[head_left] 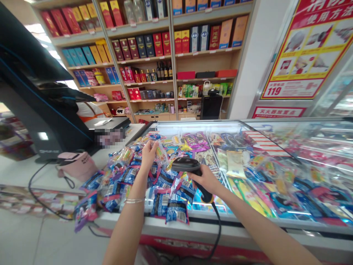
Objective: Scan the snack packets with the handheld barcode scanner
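Left hand is nearly shut and pinches a clear snack packet, lifted up out of the heap. Right hand wraps firmly around a black barcode scanner, tipped so its front points at the packet. Below them, blue snack bags lie piled on a glass freezer lid. A black cord hangs from the scanner.

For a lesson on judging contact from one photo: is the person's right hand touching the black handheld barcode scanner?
Touching. The head view shows the right hand wrapped around the grip of the black handheld barcode scanner.
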A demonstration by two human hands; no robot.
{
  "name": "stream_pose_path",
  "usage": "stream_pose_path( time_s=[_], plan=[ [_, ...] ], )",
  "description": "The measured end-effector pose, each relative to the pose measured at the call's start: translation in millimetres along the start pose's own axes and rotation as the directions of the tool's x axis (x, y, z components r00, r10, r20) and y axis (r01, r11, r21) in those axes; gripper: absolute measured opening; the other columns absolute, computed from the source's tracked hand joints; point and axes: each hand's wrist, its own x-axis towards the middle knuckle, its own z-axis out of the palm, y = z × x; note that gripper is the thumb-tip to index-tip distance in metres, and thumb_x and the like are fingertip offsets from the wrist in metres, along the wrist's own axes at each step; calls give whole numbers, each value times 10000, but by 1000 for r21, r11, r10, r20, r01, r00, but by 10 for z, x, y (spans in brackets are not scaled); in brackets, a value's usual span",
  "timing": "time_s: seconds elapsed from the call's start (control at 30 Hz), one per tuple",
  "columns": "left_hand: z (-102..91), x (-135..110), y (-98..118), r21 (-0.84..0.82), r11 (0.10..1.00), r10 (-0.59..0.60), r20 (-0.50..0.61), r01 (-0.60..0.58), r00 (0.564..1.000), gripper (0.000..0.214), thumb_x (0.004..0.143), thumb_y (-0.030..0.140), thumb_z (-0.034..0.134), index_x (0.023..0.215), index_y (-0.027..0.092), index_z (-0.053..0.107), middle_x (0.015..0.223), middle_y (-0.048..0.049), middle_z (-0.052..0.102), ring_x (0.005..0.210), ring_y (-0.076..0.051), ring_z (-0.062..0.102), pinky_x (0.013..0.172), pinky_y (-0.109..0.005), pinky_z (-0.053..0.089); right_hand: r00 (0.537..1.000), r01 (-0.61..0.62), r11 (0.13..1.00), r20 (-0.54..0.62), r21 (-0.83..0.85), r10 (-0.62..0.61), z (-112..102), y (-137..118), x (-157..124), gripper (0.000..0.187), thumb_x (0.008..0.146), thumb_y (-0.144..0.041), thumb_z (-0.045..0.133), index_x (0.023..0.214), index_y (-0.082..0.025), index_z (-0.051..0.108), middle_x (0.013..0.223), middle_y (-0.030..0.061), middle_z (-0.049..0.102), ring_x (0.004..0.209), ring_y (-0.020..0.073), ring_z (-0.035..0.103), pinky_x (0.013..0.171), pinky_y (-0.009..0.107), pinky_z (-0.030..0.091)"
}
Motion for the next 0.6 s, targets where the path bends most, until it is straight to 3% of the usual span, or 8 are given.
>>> stream_pose_path(
  time_s=[0.27,0.6],
  plan=[
    [-14,-18,60,-13,1000,-22,-52,22,998,298,788,480,551,710,192,540,562,51,442,530,-105,389,522,-217,319,1000,4,998,1,56,-4,13,8,3,177,737,-296,661,600,-202,602,437,0,584,405,166,568,471,279,460],
    [-20,-24,72,75,997,11,-3,-10,1000,303,819,478,501,727,190,526,540,59,428,509,-103,401,532,-218,316,999,-48,990,-4,130,49,15,22,17,236,733,-347,647,576,-184,578,443,2,560,392,155,552,438,269,437]
  ],
)
